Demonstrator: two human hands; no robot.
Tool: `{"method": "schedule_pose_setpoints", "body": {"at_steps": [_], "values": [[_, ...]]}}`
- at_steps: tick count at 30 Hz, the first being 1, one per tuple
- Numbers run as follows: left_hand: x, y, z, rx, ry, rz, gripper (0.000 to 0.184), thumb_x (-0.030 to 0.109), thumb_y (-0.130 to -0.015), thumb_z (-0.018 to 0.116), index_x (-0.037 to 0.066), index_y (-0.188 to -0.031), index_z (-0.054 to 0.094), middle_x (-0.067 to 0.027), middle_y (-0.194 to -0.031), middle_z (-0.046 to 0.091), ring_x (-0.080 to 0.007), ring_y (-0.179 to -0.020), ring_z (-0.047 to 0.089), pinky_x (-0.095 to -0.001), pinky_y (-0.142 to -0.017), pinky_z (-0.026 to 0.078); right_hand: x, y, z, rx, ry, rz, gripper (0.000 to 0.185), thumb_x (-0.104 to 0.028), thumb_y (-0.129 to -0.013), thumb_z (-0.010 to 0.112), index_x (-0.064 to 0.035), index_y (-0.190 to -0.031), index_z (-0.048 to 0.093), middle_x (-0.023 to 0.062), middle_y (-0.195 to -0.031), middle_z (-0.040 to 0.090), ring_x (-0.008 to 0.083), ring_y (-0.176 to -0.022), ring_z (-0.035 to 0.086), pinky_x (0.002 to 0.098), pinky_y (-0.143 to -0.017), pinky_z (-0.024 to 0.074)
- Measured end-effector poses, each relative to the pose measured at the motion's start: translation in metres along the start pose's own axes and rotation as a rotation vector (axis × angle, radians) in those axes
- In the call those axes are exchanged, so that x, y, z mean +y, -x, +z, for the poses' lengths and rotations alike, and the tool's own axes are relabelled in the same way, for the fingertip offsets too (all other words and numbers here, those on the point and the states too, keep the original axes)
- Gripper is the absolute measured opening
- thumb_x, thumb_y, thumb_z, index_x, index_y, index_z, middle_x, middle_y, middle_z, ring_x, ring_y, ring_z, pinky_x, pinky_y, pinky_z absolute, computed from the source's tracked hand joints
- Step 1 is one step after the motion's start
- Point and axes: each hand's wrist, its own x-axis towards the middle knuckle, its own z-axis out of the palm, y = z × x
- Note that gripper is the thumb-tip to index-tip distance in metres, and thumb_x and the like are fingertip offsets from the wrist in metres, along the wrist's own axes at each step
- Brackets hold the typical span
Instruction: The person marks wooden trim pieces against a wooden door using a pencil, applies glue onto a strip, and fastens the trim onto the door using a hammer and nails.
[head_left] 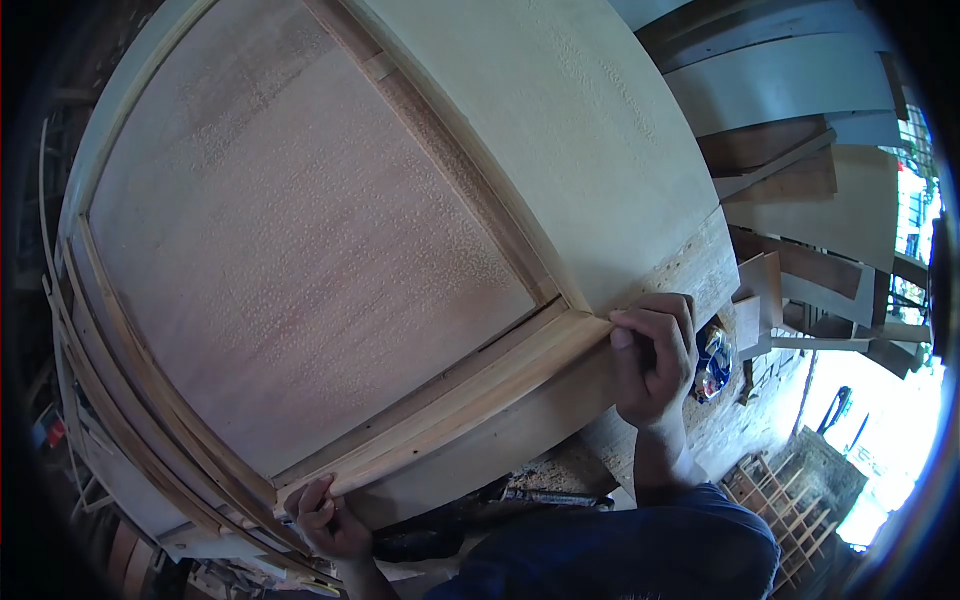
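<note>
A pale wooden strip (450,410) lies along the near edge of a large panel (300,260), whose surface is covered with small pale specks. My left hand (328,520) is closed with curled fingers on the strip's left end. At the other end, my right hand (655,360) pinches the strip near the corner, thumb and forefinger together. A second wooden strip (430,130) runs away from that corner along the panel's right side. Beyond it lies a smooth pale board (560,150). Parts of the fingers on both hands are hidden.
Several long thin wooden strips (130,370) lie along the panel's left side. Boards (790,90) are stacked at the far right. A blue and clear plastic bag (713,360) sits beyond my right hand. A wooden lattice (785,510) stands at lower right.
</note>
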Motion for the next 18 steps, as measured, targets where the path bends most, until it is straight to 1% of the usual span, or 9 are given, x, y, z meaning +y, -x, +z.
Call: {"method": "schedule_pose_setpoints", "body": {"at_steps": [4, 7, 9, 10, 12, 15, 16, 18], "values": [[0.001, -0.001, -0.001, 0.001, -0.030, 0.018, 0.028, -0.007, -0.101, 0.066, 0.013, -0.103, 0.046, -0.0170, -0.121, 0.076, -0.0344, -0.113, 0.063, -0.0449, -0.094, 0.057, -0.001, -0.001, -0.001, -0.006, -0.003, 0.009, 0.017, 0.001, -0.090, 0.074, -0.0050, -0.106, 0.074, 0.0124, -0.100, 0.068, 0.0307, -0.093, 0.065, 0.0406, -0.083, 0.0529], [-0.003, 0.003, 0.001, 0.022, 0.011, 0.001, 0.029, -0.006, -0.101, 0.067, 0.013, -0.104, 0.046, -0.0170, -0.120, 0.076, -0.0347, -0.112, 0.063, -0.0442, -0.095, 0.056, 0.000, -0.002, -0.001, -0.003, 0.004, -0.003, 0.016, 0.000, -0.090, 0.074, -0.0052, -0.106, 0.074, 0.0121, -0.101, 0.068, 0.0309, -0.094, 0.065, 0.0410, -0.084, 0.0529], [-0.003, 0.002, 0.000, 0.012, -0.014, 0.011, 0.026, -0.004, -0.102, 0.066, 0.013, -0.103, 0.045, -0.0193, -0.120, 0.077, -0.0327, -0.113, 0.063, -0.0456, -0.099, 0.052, -0.001, -0.001, 0.000, 0.003, 0.008, 0.000, 0.016, 0.000, -0.091, 0.074, -0.0052, -0.107, 0.074, 0.0121, -0.102, 0.069, 0.0312, -0.094, 0.065, 0.0414, -0.085, 0.0529], [-0.003, 0.001, 0.000, 0.009, -0.027, 0.016, 0.025, -0.003, -0.102, 0.065, 0.012, -0.102, 0.045, -0.0205, -0.120, 0.077, -0.0317, -0.113, 0.062, -0.0462, -0.101, 0.050, -0.002, 0.000, 0.000, -0.005, 0.005, 0.012, 0.018, -0.001, -0.091, 0.074, -0.0058, -0.109, 0.075, 0.0127, -0.105, 0.069, 0.0315, -0.096, 0.065, 0.0423, -0.087, 0.0527], [-0.003, -0.001, 0.001, 0.018, -0.014, 0.041, 0.025, -0.003, -0.103, 0.065, 0.012, -0.102, 0.045, -0.0209, -0.120, 0.077, -0.0315, -0.113, 0.062, -0.0457, -0.099, 0.050, -0.006, 0.001, -0.002, -0.019, -0.001, 0.037, 0.022, -0.003, -0.091, 0.074, -0.0071, -0.113, 0.076, 0.0140, -0.112, 0.069, 0.0322, -0.100, 0.064, 0.0440, -0.091, 0.0523], [-0.001, -0.006, 0.001, 0.013, -0.023, 0.088, 0.025, -0.002, -0.103, 0.065, 0.012, -0.102, 0.045, -0.0214, -0.120, 0.078, -0.0316, -0.112, 0.063, -0.0449, -0.097, 0.051, -0.010, -0.004, -0.003, -0.030, 0.026, -0.061, 0.031, -0.005, -0.090, 0.075, -0.0119, -0.120, 0.078, 0.0170, -0.126, 0.066, 0.0350, -0.111, 0.063, 0.0471, -0.099, 0.0507], [0.000, -0.007, 0.000, 0.011, -0.032, 0.106, 0.025, -0.002, -0.103, 0.065, 0.011, -0.101, 0.045, -0.0216, -0.120, 0.078, -0.0317, -0.112, 0.063, -0.0447, -0.097, 0.051, -0.010, -0.003, -0.003, -0.056, 0.041, -0.058, 0.034, -0.009, -0.090, 0.075, -0.0166, -0.123, 0.079, 0.0187, -0.142, 0.061, 0.0387, -0.126, 0.059, 0.0506, -0.108, 0.0473], [-0.001, -0.008, 0.001, 0.015, -0.033, 0.122, 0.024, -0.002, -0.104, 0.065, 0.010, -0.101, 0.045, -0.0220, -0.120, 0.077, -0.0316, -0.110, 0.063, -0.0447, -0.096, 0.052, -0.009, -0.002, -0.003, -0.075, 0.096, -0.106, 0.032, -0.010, -0.091, 0.074, -0.0168, -0.122, 0.079, 0.0185, -0.147, 0.059, 0.0404, -0.132, 0.056, 0.0515, -0.111, 0.0451]]}}
